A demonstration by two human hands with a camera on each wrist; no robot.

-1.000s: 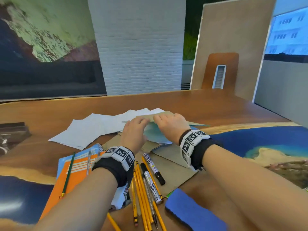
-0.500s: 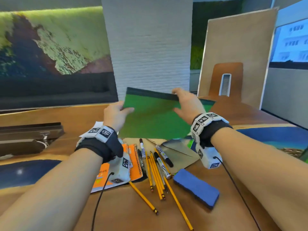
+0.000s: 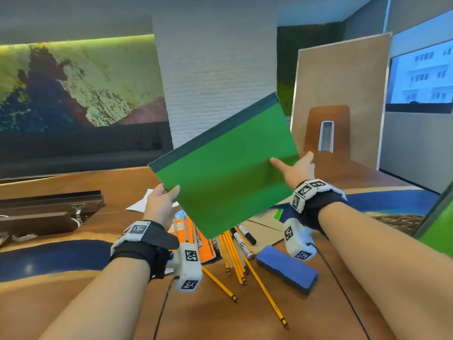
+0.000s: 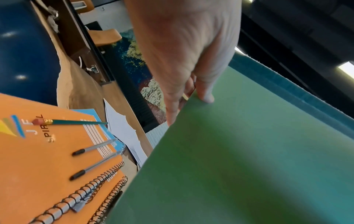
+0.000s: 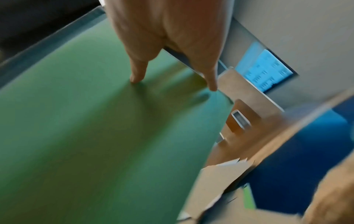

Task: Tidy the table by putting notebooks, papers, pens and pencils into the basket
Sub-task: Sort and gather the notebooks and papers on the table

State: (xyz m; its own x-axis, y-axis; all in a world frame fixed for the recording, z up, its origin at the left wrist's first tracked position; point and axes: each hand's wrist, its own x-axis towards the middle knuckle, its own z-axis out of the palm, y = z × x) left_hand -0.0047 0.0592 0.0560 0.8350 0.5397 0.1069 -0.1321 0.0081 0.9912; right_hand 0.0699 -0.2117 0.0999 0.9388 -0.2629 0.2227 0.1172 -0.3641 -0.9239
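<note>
Above the wooden table (image 3: 245, 315), a flat green notebook with a dark teal spine strip (image 3: 228, 173) is held clear of the surface, tilted so that its spine edge points up and away from the person. The left hand (image 3: 159, 207) pinches the notebook's lower left corner: the left wrist view shows the thumb (image 4: 205, 91) on the green cover and the other fingers behind it. The right hand (image 3: 297, 169) grasps the right edge, with the thumb lying on the cover and the remaining fingers behind the notebook; the right wrist view is blurred but confirms the thumb tip on the green surface.

Below the notebook, the following items lie on the table:
- Two orange spiral-bound notebooks (image 4: 47, 166), stacked with their wire bindings side by side. On the top cover rest a green pencil with a pink eraser (image 4: 72, 122) and two clear-barrelled pens with black caps (image 4: 93, 147).
- A loose group of yellow pencils (image 3: 235, 258), fanned toward the person.
- Black-and-white markers (image 3: 244, 234), just beside the pencils.
- A blue rectangular eraser block (image 3: 286, 268), to the right of the pencils.
- Brown paper sheets (image 3: 264, 224), under the markers.
- White paper sheets (image 3: 141, 204), beyond the left hand.

No basket can be identified in any view.
</note>
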